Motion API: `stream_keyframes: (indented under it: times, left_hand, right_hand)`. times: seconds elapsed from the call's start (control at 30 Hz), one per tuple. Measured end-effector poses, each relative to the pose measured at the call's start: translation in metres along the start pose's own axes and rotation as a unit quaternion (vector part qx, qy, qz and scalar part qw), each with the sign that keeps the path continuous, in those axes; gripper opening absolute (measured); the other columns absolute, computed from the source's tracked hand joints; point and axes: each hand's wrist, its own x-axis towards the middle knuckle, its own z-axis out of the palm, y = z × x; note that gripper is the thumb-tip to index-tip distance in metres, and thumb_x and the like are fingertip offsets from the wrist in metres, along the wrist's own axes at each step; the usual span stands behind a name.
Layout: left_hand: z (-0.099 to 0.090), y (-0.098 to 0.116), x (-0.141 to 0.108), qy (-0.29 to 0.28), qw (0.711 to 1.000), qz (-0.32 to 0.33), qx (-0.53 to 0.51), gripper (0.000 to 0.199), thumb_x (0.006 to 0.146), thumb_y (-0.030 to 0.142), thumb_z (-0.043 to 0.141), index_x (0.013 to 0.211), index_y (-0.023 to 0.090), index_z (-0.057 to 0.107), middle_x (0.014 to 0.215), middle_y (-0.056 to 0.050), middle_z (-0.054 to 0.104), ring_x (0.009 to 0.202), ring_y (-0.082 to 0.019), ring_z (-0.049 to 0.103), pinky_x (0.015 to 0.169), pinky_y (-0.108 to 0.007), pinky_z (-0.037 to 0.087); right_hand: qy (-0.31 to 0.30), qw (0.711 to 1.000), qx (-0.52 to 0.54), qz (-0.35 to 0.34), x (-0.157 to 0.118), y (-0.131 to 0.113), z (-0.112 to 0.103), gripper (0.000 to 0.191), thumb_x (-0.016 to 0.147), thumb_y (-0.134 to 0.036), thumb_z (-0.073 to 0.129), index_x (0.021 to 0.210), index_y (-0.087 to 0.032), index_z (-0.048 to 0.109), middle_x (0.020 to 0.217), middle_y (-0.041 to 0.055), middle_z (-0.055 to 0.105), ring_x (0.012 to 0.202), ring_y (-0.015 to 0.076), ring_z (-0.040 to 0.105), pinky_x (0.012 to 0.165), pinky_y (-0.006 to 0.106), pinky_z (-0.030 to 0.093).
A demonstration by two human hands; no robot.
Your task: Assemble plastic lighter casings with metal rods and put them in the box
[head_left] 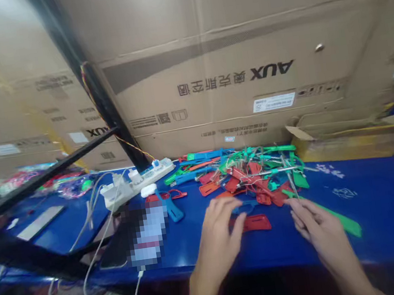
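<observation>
My left hand point(221, 229) is over the front of the blue table, thumb and fingers apart, with nothing visible between them. Just beyond its fingers lie a blue part point(245, 207) and a red plastic piece point(257, 222). To the right, my right hand point(311, 219) has its fingers closed around a thin metal rod point(291, 180) that points up and away. A long green piece point(341, 220) lies beside and partly behind this hand. Past both hands is a tangled pile of red, green and blue plastic parts point(256, 176) with metal rods.
A power strip point(154, 171) with plugs and a phone point(148, 235) on a cable are at the left. An open cardboard box point(350, 143) stands at the back right. Large cartons point(203, 34) form the backdrop; a black metal frame point(102, 97) rises at left.
</observation>
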Motion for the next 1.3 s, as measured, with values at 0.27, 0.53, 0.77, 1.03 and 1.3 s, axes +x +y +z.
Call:
stream_keyframes:
  times: [0.27, 0.53, 0.77, 1.03, 1.3]
  left_hand:
    - [0.071, 0.03, 0.131, -0.126, 0.966, 0.013, 0.226, 0.027, 0.103, 0.026, 0.049, 0.106, 0.013, 0.074, 0.122, -0.016, 0.068, 0.121, -0.032, 0.054, 0.108, -0.056, 0.038]
    - [0.078, 0.02, 0.149, -0.119, 0.983, -0.03, 0.134, 0.011, 0.095, 0.013, 0.062, 0.092, 0.012, 0.073, 0.106, -0.013, 0.073, 0.118, -0.03, 0.06, 0.11, -0.058, 0.038]
    - [0.024, 0.02, 0.154, -0.019, 0.988, -0.063, -0.138, 0.033, 0.105, 0.039, 0.049, 0.114, 0.013, 0.068, 0.114, -0.006, 0.068, 0.105, -0.025, 0.068, 0.091, -0.041, 0.057]
    - [-0.028, 0.016, 0.071, 0.11, 0.904, -0.143, -0.388, 0.034, 0.099, 0.044, 0.056, 0.112, 0.017, 0.07, 0.101, -0.007, 0.078, 0.08, -0.013, 0.069, 0.081, -0.027, 0.055]
    - [-0.018, 0.011, -0.03, 0.217, 0.764, -0.305, -0.526, 0.035, 0.083, 0.044, 0.08, 0.103, 0.016, 0.073, 0.089, -0.006, 0.076, 0.08, -0.014, 0.069, 0.082, -0.025, 0.053]
  right_hand:
    - [-0.023, 0.999, 0.002, -0.044, -0.001, -0.005, 0.002, 0.062, 0.069, -0.069, 0.08, 0.096, -0.014, 0.075, 0.06, -0.0038, 0.046, 0.053, 0.0083, 0.038, 0.044, 0.019, 0.03]
    - [-0.037, 0.998, -0.006, -0.054, -0.001, -0.007, 0.004, 0.063, 0.068, -0.072, 0.079, 0.092, -0.015, 0.073, 0.059, -0.0046, 0.044, 0.051, 0.0086, 0.037, 0.043, 0.02, 0.028]
    - [-0.041, 0.997, -0.018, -0.057, 0.0, -0.004, 0.001, 0.061, 0.072, -0.071, 0.076, 0.096, -0.015, 0.074, 0.061, -0.003, 0.046, 0.052, 0.0092, 0.04, 0.044, 0.02, 0.031]
    - [-0.067, 0.994, -0.062, -0.06, -0.002, -0.003, -0.002, 0.06, 0.075, -0.067, 0.075, 0.105, -0.015, 0.076, 0.061, -0.0044, 0.042, 0.05, 0.0087, 0.034, 0.043, 0.021, 0.029]
    - [-0.18, 0.967, -0.131, -0.124, -0.026, -0.017, 0.019, 0.056, 0.094, -0.062, 0.055, 0.12, -0.017, 0.074, 0.065, -0.0009, 0.052, 0.048, 0.0105, 0.039, 0.044, 0.024, 0.036]
